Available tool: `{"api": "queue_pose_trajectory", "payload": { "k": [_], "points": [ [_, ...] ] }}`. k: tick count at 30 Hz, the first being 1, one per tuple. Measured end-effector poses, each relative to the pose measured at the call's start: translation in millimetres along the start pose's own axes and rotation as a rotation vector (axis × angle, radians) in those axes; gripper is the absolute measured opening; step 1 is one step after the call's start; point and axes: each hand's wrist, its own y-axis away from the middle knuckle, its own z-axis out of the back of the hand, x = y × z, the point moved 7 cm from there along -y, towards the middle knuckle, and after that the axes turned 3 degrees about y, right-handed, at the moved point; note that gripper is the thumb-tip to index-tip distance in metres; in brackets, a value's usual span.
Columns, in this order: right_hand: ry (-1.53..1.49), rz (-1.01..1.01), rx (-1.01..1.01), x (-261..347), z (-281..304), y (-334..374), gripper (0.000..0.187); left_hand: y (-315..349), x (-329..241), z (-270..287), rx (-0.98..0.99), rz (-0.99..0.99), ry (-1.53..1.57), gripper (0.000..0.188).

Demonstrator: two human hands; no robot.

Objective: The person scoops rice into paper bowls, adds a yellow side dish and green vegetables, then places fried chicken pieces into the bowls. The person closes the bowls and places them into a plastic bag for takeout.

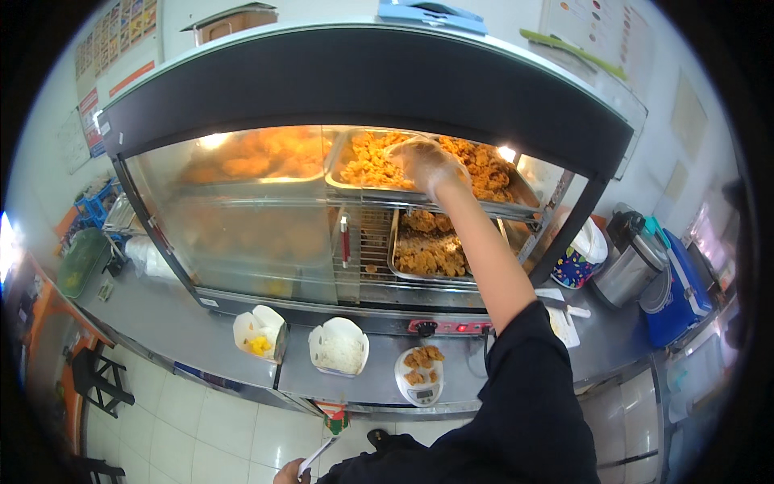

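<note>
My right hand, in a clear plastic glove, reaches into the lit food warmer. It is over the upper tray of golden fried chicken pieces; darker pieces lie to its right. Glare and the glove blur its fingers. Below, a second tray holds more fried chicken. At the bottom edge, my left hand is closed on a slim whitish utensil, its kind unclear. On the counter, several fried pieces rest on a white kitchen scale.
Left of the scale stand an open carton of white rice and another with yellow food. A glass pane covers the warmer's left half. A patterned bucket, steel pot and blue cooler stand right.
</note>
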Motion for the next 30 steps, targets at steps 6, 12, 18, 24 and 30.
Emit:
{"api": "queue_pose_trajectory", "payload": {
  "k": [6, 12, 18, 24, 30],
  "points": [
    [0.283, -0.034, 0.399, 6.7, -44.1, -64.9, 0.039, 30.6, 29.6, 0.7, -0.058, 0.165, 0.025, 0.033],
    [0.269, 0.012, 0.364, -4.6, -48.2, -87.2, 0.043, 51.4, 74.0, -8.6, -0.112, 0.411, 0.286, 0.034],
    [0.114, 0.103, 0.109, 16.6, -37.3, -96.0, 0.040, 30.4, 28.1, 11.2, -0.114, 0.148, -0.029, 0.032],
    [0.181, 0.169, 0.137, 43.2, -51.9, -92.6, 0.038, 29.4, 12.6, 18.4, -0.112, 0.217, -0.026, 0.030],
    [0.322, 0.259, 0.177, 44.6, -38.0, -82.5, 0.037, 53.7, 21.1, 23.0, -0.213, 0.244, 0.088, 0.029]
  ]
}}
